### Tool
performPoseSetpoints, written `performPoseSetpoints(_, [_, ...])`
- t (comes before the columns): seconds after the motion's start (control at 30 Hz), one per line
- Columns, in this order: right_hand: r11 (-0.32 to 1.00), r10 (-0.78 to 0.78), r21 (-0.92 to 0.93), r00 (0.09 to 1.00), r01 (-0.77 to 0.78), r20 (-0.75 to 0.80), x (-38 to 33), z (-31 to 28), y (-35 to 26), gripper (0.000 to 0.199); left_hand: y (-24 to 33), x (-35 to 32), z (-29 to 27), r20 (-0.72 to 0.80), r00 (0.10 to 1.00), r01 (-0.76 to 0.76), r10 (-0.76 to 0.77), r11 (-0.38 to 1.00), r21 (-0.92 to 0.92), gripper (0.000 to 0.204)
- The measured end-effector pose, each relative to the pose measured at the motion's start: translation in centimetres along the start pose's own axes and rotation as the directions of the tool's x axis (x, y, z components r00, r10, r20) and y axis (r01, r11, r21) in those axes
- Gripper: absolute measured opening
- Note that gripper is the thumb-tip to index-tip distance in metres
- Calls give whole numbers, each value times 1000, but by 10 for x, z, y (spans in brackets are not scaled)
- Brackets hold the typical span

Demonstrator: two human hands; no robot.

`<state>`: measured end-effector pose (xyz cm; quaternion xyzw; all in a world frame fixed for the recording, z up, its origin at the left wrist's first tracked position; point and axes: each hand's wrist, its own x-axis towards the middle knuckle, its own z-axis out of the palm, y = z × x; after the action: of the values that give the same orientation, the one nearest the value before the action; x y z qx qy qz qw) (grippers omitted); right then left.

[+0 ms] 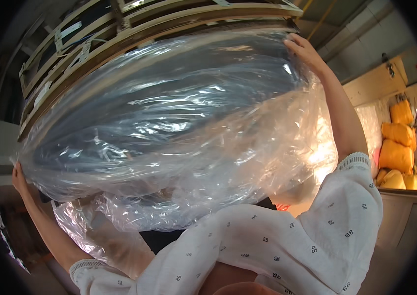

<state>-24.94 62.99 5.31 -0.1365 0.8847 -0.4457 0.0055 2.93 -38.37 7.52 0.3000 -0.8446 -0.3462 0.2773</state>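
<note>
A large clear plastic sheet spreads wrinkled and shiny in front of me, with a big dark surface showing through it. My left hand pinches the sheet at its far left end, arm stretched out. Up at the far right corner, my right hand has its fingers bent over the sheet's edge; the fingertips are partly lost against the plastic. Loose folds of the sheet bunch up near my body. What the dark surface belongs to is hidden under the plastic.
A slatted wooden frame with metal brackets stands along the far side, right behind the sheet. Several orange-yellow bundles are stacked at the right. A wooden board is behind my right arm. Bright light glares through the plastic.
</note>
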Motion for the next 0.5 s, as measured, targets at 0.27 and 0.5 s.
performPoseSetpoints(0.27, [976,-79,211,992,58,95,-82,22,-82,20,171,-104,130,1,664,-615,748,546,570,36])
performPoseSetpoints(0.5, [962,-211,164,976,216,-52,-115,20,-104,18,466,-380,339,324,584,-610,745,665,-431,39])
